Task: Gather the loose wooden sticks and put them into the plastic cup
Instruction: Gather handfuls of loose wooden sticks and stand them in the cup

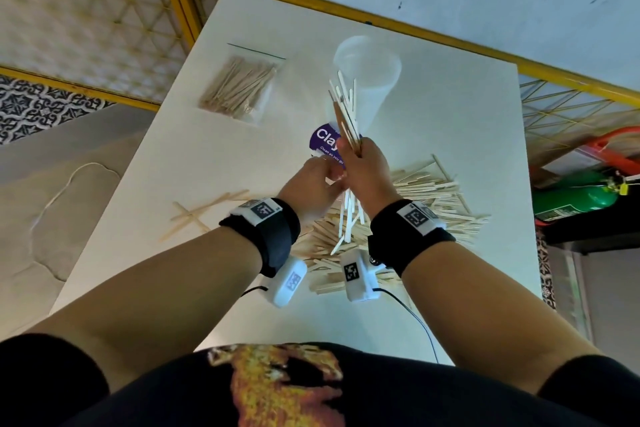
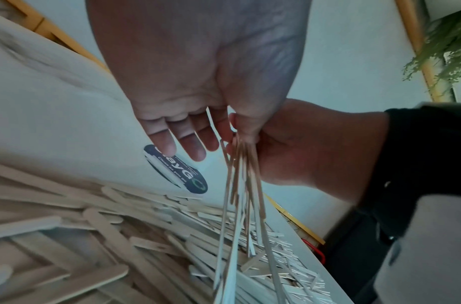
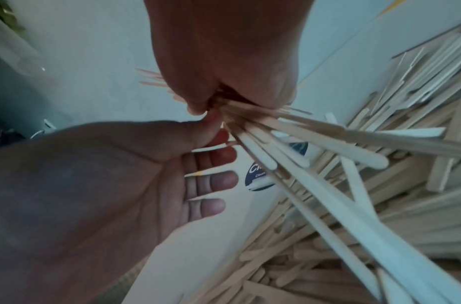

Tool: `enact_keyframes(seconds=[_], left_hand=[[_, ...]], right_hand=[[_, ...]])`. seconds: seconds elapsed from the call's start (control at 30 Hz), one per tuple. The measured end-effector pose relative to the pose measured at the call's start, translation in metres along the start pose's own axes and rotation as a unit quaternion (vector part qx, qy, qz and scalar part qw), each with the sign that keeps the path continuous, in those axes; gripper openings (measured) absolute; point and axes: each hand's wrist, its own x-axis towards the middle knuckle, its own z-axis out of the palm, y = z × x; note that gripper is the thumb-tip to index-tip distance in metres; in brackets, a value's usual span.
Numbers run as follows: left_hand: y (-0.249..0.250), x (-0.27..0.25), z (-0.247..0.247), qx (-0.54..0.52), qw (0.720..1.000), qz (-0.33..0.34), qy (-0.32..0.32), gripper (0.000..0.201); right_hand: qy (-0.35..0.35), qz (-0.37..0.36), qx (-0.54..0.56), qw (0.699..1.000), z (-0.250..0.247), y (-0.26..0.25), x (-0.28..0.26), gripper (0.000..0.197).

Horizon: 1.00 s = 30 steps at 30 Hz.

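Note:
My right hand [image 1: 363,166] grips a bundle of thin wooden sticks [image 1: 343,107] upright above the white table [image 1: 450,121]. The bundle's upper ends stand in front of the clear plastic cup [image 1: 367,73] at the back. The lower ends hang over the big loose pile of sticks [image 1: 433,204]. My left hand [image 1: 320,177] is beside the right one, with its fingers [image 3: 211,181] straight and its thumb against the bundle [image 3: 302,139]. In the left wrist view the bundle [image 2: 242,185] fans down from the right hand [image 2: 289,148] over the pile [image 2: 120,236].
A clear bag of sticks [image 1: 239,87] lies at the back left. A few stray sticks [image 1: 204,211] lie at the left. A purple round sticker [image 1: 327,142] sits under the hands. A yellow railing [image 1: 346,7] runs behind the table and a green cylinder [image 1: 575,198] lies to its right.

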Motion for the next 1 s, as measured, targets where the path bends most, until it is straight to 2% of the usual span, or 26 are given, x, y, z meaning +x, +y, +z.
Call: enact_keyframes(seconds=[0.1,0.23,0.3,0.37,0.43,0.5,0.57,0.63,0.67,0.77,0.8,0.83,0.9,1.0], left_hand=[[-0.006,-0.007,-0.004,-0.065,0.996,-0.045,0.035,0.037],[-0.002,-0.008,-0.002,-0.208,0.977,-0.03,-0.024,0.077],[0.001,-0.005,-0.003,-0.228,0.972,-0.043,-0.035,0.085],[0.002,-0.002,-0.007,-0.176,0.981,-0.068,-0.04,0.075],[0.0,-0.002,-0.009,-0.109,0.992,-0.055,-0.034,0.048],[-0.003,-0.004,-0.011,-0.096,0.993,-0.06,-0.024,0.021],[-0.008,-0.005,-0.014,-0.149,0.984,-0.084,-0.042,0.019],[-0.011,-0.002,-0.02,-0.255,0.958,-0.131,-0.026,0.038],[-0.012,0.0,-0.023,-0.324,0.931,-0.169,0.003,0.042],[-0.004,0.006,-0.032,-0.532,0.792,-0.288,0.076,0.033],[0.001,0.007,-0.035,-0.567,0.762,-0.303,0.076,0.038],[0.005,0.009,-0.037,-0.576,0.753,-0.311,0.072,0.045],[0.012,0.014,-0.037,-0.588,0.743,-0.314,0.062,0.05],[0.013,0.015,-0.037,-0.608,0.734,-0.3,0.032,0.036]], right_hand=[[-0.035,0.02,0.085,0.996,-0.002,-0.001,-0.002,0.024],[-0.021,0.021,0.166,0.986,-0.007,-0.008,-0.004,0.018],[-0.011,0.026,0.246,0.969,-0.011,-0.012,-0.005,0.007],[-0.051,0.023,0.352,0.934,-0.017,-0.015,-0.007,0.004],[-0.096,0.012,0.398,0.912,-0.022,-0.018,-0.006,0.004],[-0.106,-0.012,0.366,0.925,-0.027,-0.026,-0.003,0.01],[-0.079,-0.039,0.35,0.933,-0.035,-0.04,0.003,0.016],[-0.047,-0.061,0.377,0.923,-0.044,-0.055,0.009,0.019],[-0.039,-0.07,0.393,0.916,-0.046,-0.063,0.011,0.02],[-0.07,-0.085,0.427,0.898,-0.039,-0.076,0.01,0.016],[-0.089,-0.088,0.429,0.894,-0.033,-0.076,0.007,0.011],[-0.108,-0.089,0.426,0.894,-0.025,-0.075,0.004,0.007],[-0.118,-0.063,0.384,0.913,-0.01,-0.067,-0.001,0.013],[-0.113,-0.019,0.313,0.943,0.009,-0.049,-0.006,0.008]])
